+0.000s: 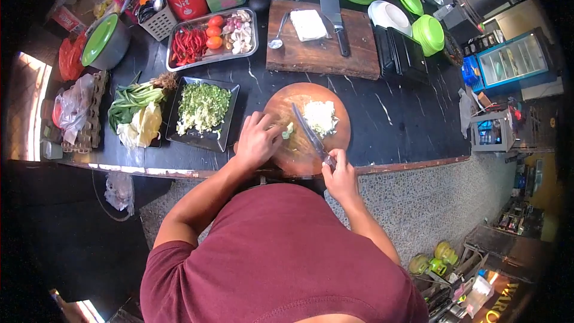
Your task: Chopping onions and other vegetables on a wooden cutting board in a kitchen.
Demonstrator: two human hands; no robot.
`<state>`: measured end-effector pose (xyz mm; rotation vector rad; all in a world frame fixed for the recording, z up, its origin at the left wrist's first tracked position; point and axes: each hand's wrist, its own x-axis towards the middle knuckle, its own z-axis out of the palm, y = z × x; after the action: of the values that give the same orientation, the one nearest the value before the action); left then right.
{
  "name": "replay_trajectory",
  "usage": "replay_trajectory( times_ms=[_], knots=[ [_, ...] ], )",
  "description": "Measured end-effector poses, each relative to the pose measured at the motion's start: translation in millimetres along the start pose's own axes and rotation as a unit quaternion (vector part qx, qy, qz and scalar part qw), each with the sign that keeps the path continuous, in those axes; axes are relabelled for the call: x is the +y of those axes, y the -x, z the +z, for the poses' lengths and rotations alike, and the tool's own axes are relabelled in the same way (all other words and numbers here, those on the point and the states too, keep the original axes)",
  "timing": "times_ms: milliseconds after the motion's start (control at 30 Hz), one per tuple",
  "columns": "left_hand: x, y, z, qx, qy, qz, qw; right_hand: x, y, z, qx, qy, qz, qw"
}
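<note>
A round wooden cutting board (287, 98) lies at the counter's near edge. My right hand (340, 174) grips the handle of a kitchen knife (309, 132), its blade pointing away over the board beside a pile of chopped pale cabbage (321, 117). At the board's left side, my left hand (259, 140) has its fingertips by a small piece of green leaf (288, 131); whether it pinches anything is hidden. Left of that hand, a black square plate (224, 137) holds chopped green and pale vegetables (204, 107).
Farther left are whole green onions (136, 94) and cabbage leaves (145, 125). Behind stand a metal tray (168, 60) of chillies, tomatoes and garlic, and a rectangular wooden board (323, 67) bearing a cleaver (332, 6), a spoon (279, 31) and a white block (309, 24). Black trays (403, 56) stand right.
</note>
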<state>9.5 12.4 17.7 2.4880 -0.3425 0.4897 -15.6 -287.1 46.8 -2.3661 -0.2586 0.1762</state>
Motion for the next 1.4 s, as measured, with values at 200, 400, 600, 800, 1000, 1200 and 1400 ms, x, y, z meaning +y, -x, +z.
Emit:
replay_trajectory(
  times_ms=[200,400,600,800,1000,1200,1400],
  knots=[
    [2.2,1.6,2.4,-0.015,-0.025,0.053,0.998,-12.5,2.6,6.9,-0.012,-0.017,0.044,0.999],
    [-2.1,-2.1,3.1,-0.02,0.04,0.01,0.999,-25.7,4.5,22.2,0.013,-0.046,0.042,0.998],
    [-8.0,-4.7,7.8,-0.035,0.042,0.064,0.996,-42.0,8.9,37.4,0.015,-0.104,0.076,0.992],
    [3.2,-3.3,1.6,-0.03,-0.008,0.096,0.995,-40.1,8.3,41.1,0.0,-0.123,0.098,0.988],
    [-8.3,-3.5,7.7,-0.025,0.04,0.085,0.995,-57.9,5.9,16.2,-0.011,-0.073,0.018,0.997],
    [-8.4,-7.0,12.1,-0.022,0.059,0.064,0.996,-47.1,6.8,9.6,-0.051,-0.062,-0.017,0.997],
    [-0.7,-11.2,7.7,-0.004,0.033,0.082,0.996,-46.4,9.7,10.0,-0.051,-0.055,-0.01,0.997]
  ],
)
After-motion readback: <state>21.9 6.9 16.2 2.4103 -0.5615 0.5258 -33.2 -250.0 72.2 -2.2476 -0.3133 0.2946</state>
